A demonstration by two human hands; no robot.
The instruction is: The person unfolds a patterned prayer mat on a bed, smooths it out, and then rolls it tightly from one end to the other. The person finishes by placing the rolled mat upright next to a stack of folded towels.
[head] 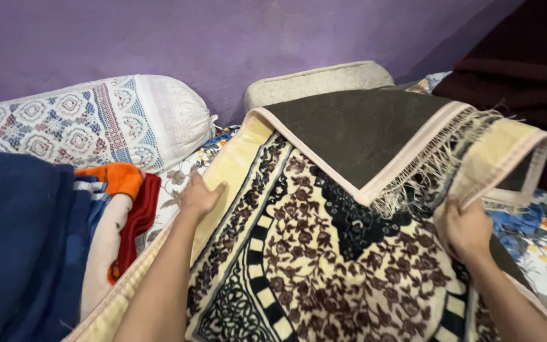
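Head view: left hand flat on rug border, fingers together; right hand clamped on folded edge. Fringed flap may slide askew, being loosely draped.

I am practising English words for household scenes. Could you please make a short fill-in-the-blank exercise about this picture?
1. The left hand lies flat on the rug's cream ____.
2. The right hand grips the end folded over, which shows a pale ____ of threads.
3. The wall behind the bolster pillow is ____.

Missing words: border; fringe; purple
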